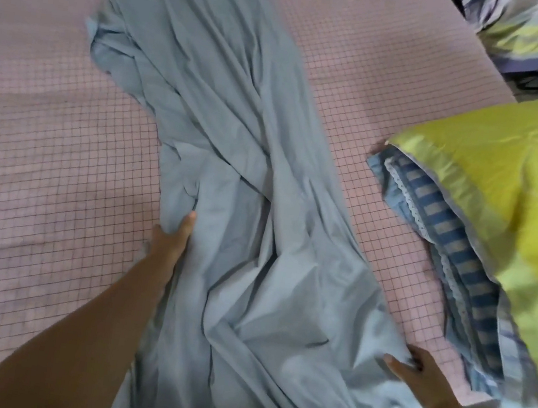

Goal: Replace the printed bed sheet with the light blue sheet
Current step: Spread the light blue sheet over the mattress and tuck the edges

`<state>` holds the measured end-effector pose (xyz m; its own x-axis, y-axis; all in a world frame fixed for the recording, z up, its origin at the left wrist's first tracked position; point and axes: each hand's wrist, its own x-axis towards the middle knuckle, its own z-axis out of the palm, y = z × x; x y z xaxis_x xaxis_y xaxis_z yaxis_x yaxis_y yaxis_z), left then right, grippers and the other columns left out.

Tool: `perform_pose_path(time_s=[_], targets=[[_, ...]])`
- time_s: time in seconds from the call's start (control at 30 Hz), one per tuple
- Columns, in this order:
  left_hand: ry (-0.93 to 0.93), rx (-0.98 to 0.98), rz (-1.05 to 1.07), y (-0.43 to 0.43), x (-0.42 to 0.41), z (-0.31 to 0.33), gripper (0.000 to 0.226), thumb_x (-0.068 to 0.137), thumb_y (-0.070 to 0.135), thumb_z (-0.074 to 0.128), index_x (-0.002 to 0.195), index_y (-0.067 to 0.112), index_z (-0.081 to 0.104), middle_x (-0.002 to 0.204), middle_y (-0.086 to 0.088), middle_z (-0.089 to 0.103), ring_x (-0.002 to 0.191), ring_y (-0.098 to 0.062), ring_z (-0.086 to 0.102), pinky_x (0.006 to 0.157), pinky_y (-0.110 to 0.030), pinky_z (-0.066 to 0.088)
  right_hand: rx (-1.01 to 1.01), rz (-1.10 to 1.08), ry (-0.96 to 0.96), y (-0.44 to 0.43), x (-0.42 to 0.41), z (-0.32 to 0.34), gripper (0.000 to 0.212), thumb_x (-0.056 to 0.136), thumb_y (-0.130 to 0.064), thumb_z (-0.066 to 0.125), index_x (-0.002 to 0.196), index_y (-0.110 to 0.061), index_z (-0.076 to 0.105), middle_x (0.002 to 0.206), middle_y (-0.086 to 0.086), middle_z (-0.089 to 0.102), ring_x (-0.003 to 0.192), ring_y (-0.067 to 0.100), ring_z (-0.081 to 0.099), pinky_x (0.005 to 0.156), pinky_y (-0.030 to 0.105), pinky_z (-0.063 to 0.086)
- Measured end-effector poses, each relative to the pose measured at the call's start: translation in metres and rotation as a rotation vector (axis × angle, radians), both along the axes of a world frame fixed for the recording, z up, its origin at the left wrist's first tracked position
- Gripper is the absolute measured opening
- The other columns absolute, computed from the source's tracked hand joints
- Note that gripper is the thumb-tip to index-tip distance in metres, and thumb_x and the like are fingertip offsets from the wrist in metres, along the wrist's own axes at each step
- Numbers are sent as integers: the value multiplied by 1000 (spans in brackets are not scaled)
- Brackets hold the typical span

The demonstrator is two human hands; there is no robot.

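Left hand [170, 242] and right hand [418, 372] grip the crumpled light blue sheet [236, 131]

On my feed: L hand [170, 239] reaches fwd, arm straight, thumb over a fold of the light blue sheet [236, 131], fingers hidden. R hand [416, 370] nearer, pinching its edge.

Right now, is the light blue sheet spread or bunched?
Bunched: the light blue sheet forms a creased strip down the pink checked bed.

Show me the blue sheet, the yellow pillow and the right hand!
light blue sheet [233, 151], head view, on its crumpled middle.
yellow pillow [509, 187], head view, on its top face.
right hand [423, 374], head view, on the back of the hand.
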<state>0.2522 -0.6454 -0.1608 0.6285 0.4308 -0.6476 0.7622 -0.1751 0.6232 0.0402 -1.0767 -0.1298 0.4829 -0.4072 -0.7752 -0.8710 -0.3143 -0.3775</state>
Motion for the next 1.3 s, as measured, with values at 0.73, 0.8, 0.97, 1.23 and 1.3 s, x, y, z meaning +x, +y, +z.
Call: perform_pose_path(time_s=[0.73,0.8,0.97,1.23,1.3], targets=[[39,-558,-204,-184,45,61,67,88,42,67,142,10,44,130,6,49,125,-15,47,95,-25,36,508,-67,65,92,-43,3,72,40,-48,93,102,-20,69,90,-12,75,83,-2,69,67,10,50],[12,-554,-178,-191,48,62,63,89,31,70,141,5,45,137,0,50,132,-18,43,100,-24,33,511,-74,43,95,-44,3,76,43,-43,95,110,-17,68,96,-8,75,90,3,70,74,15,53],[-137,-499,-51,-183,50,66,61,83,22,77,136,5,51,131,1,56,122,-17,52,100,-26,40,520,-160,-45,87,-49,30,56,61,-28,91,108,-9,68,91,-4,76,87,7,71,74,19,55],[-358,-709,-80,-167,58,158,56,81,28,78,132,14,59,122,0,68,111,-16,64,100,-34,49,424,-221,-350,58,-37,119,84,31,-62,88,99,-18,67,86,-10,76,80,-2,69,64,8,50],[-403,-704,-114,-162,63,195,53,83,29,76,131,14,60,121,0,68,110,-15,65,100,-32,49,363,-200,-424,52,-26,150,71,43,-45,94,102,-17,66,87,-9,75,81,4,69,62,4,47]])
